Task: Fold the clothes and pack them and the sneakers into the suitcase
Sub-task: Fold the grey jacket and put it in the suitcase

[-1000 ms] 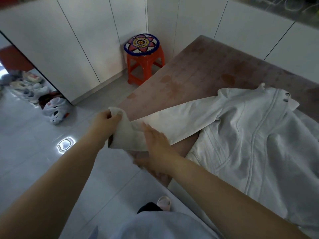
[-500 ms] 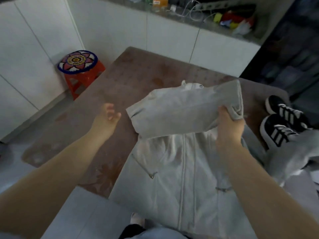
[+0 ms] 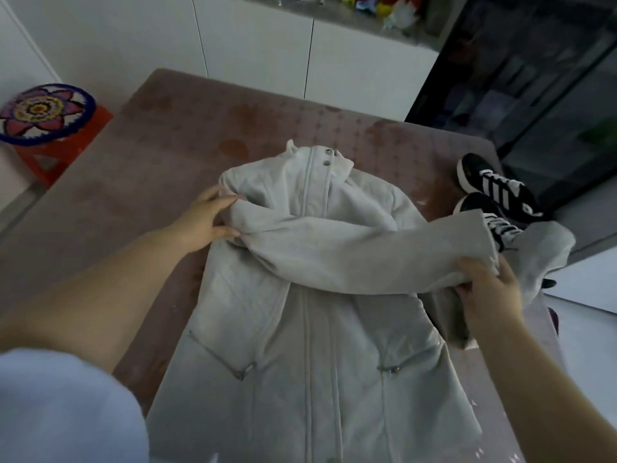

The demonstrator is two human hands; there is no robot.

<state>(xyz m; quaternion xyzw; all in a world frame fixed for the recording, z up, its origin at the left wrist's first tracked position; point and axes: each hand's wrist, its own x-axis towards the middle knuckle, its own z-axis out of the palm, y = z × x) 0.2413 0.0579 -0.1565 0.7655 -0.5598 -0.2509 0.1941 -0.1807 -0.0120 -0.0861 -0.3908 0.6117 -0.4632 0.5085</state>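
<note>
Your left hand (image 3: pixel 207 222) pinches the jacket (image 3: pixel 317 379) at its left shoulder fold; your right hand (image 3: pixel 487 295) grips the sleeve (image 3: pixel 350 259) end, laid across the chest. The cloth looks soft, light and floppy, so hold it by seams and cuffs. It lies front-up on the surface (image 3: pixel 150 168), with the sneakers (image 3: pixel 497 192) far right.

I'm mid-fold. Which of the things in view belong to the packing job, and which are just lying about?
For the job:
white jacket, spread on the table, one sleeve drawn across it
black striped sneakers
grey garment beside them
(the suitcase is not in view)

Lying about:
red stool with flower cushion
colourful clutter on the counter
dark glass cabinet
</note>
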